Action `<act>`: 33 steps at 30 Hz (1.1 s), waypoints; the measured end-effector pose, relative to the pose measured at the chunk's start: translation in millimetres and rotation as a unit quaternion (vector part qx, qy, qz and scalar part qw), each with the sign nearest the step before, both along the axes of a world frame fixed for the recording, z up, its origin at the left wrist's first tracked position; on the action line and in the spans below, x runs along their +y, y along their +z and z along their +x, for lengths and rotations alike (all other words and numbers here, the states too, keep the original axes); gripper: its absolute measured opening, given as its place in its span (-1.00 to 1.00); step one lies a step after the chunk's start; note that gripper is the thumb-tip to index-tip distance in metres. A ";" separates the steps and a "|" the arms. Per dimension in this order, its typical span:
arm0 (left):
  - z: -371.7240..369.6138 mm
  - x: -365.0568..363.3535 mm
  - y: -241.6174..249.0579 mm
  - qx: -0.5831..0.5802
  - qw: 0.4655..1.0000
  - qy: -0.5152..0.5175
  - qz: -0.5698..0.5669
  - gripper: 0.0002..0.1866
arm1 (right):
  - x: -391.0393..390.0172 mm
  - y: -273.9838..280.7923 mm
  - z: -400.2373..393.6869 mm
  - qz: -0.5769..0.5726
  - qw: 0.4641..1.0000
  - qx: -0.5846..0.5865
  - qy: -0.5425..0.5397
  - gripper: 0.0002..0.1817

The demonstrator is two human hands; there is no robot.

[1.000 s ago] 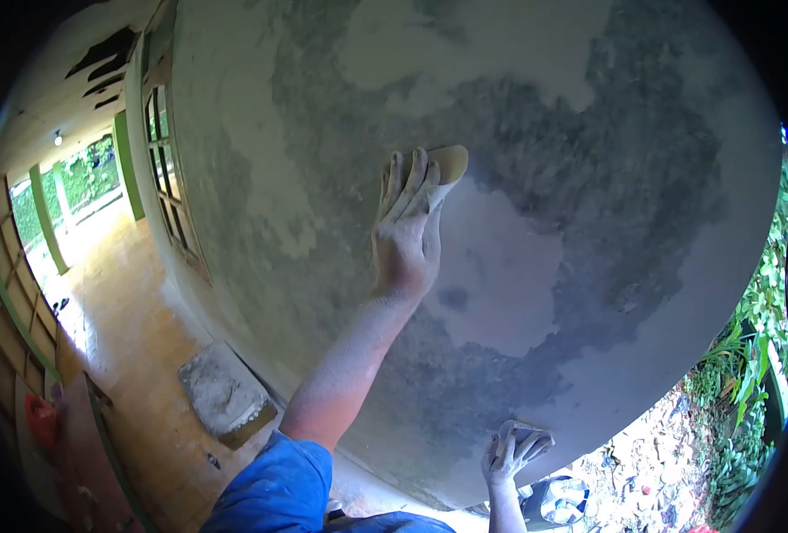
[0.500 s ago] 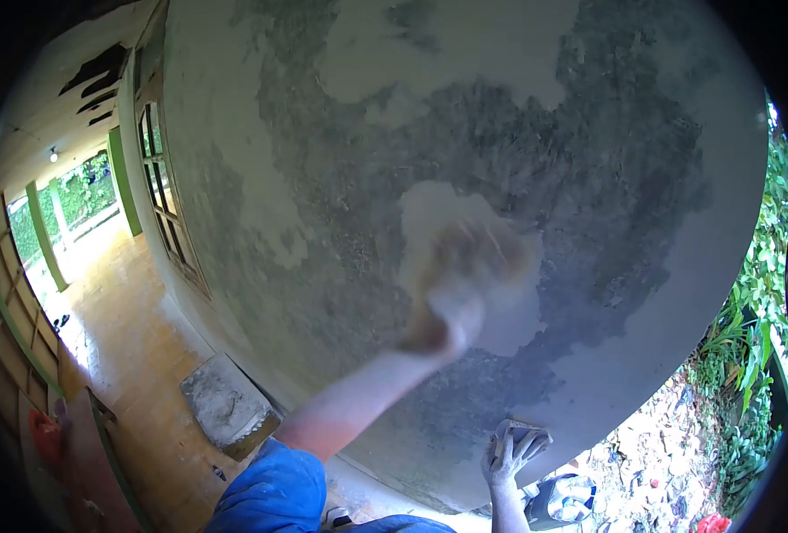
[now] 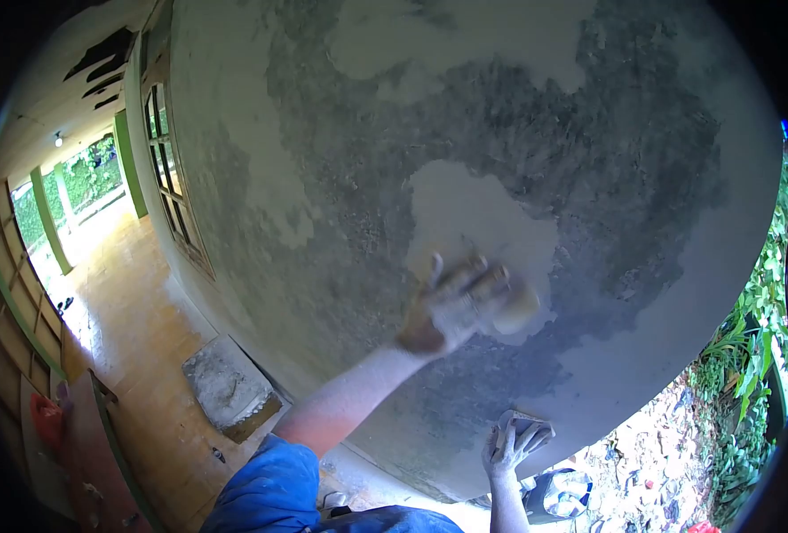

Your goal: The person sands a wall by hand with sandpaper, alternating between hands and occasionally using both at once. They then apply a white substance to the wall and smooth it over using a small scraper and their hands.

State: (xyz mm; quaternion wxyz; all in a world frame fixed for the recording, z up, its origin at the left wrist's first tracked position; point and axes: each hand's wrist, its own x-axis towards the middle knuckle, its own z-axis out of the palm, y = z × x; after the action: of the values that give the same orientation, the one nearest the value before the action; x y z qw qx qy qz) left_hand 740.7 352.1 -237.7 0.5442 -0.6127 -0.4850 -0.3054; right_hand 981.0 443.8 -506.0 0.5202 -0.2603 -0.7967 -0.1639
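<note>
My left hand (image 3: 460, 306), blurred and coated with pale dust, is at the wall (image 3: 349, 178), over a smooth pale patch (image 3: 478, 200) amid darker rough grey. Its fingers bend over a pale, smeared-looking thing (image 3: 520, 313) that I cannot make out. Lower right, my right hand (image 3: 505, 449), whitened too, grips a small flat rectangular piece (image 3: 529, 428) close to the wall's lower part. Thumb and fingers cover much of that piece, so its exact kind is hidden.
A grey-smeared board or box (image 3: 225, 382) sits on the tiled floor (image 3: 136, 329) by the wall. Below my right hand stands a dark bucket (image 3: 561, 494) with pale contents. A paned window (image 3: 165, 169) is at left; plants (image 3: 744, 355) and littered ground (image 3: 651, 453) lie right.
My left hand has moved down slightly over the pale patch and shows less blur. My right hand stays nearly still with its flat piece. The view has shifted a little.
</note>
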 end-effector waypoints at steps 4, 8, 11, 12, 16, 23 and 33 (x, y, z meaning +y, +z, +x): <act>-39.7 -8.5 68.2 -0.186 0.978 -0.049 0.080 -0.65 | -1.5 4.2 0.5 0.005 1.000 0.002 0.004 -0.33; 6.2 1.8 25.9 -0.146 0.985 -0.055 0.069 -0.66 | -1.2 4.3 0.6 0.010 1.000 0.008 0.004 -0.36; 4.4 -2.1 26.5 -0.128 0.990 -0.052 0.025 -0.66 | -1.3 7.3 0.6 0.012 1.000 0.009 0.016 -0.36; -4.9 -5.5 43.8 -0.142 0.988 -0.039 0.048 -0.66 | -0.6 8.5 0.1 0.014 1.000 0.006 0.017 -0.36; -25.1 -3.9 64.3 -0.296 0.947 -0.100 0.077 -0.66 | -0.6 11.5 0.0 0.023 1.000 0.001 0.011 -0.34; 4.3 4.5 13.3 -0.169 0.982 -0.084 0.017 -0.63 | -0.5 9.4 0.7 0.017 1.000 -0.012 -0.005 -0.30; 14.6 6.9 -6.8 -0.201 0.977 -0.037 0.065 -0.59 | 0.5 3.9 0.9 0.009 1.000 -0.013 -0.015 -0.30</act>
State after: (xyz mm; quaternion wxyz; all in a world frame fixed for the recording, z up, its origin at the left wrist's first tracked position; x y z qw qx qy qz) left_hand 755.4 359.0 -244.5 0.4626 -0.5195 -0.5406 -0.4732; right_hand 981.9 444.3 -502.0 0.5099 -0.2650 -0.7978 -0.1823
